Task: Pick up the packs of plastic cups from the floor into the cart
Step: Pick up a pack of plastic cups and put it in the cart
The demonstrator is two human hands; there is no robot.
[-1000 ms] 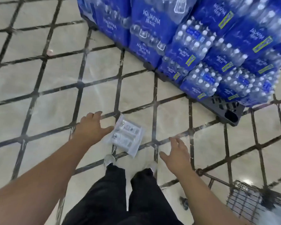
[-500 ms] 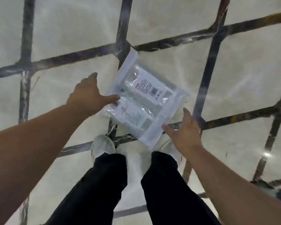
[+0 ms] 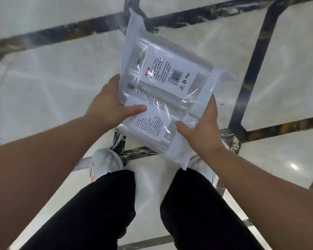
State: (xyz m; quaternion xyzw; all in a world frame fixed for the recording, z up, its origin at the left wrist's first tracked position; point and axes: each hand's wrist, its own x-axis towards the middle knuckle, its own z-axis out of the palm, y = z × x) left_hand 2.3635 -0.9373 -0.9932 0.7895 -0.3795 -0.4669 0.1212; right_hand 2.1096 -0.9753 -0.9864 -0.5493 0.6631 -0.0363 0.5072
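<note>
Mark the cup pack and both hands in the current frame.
cup pack (image 3: 167,98), head view, middle of the wrap between the two cup stacks.
left hand (image 3: 108,105), head view, back of the hand.
right hand (image 3: 202,129), head view, back of the hand.

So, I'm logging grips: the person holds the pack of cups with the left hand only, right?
No, not one hand. The head view shows both hands holding the pack of cups: the left hand on its left edge, the right hand at its lower right corner.
</note>
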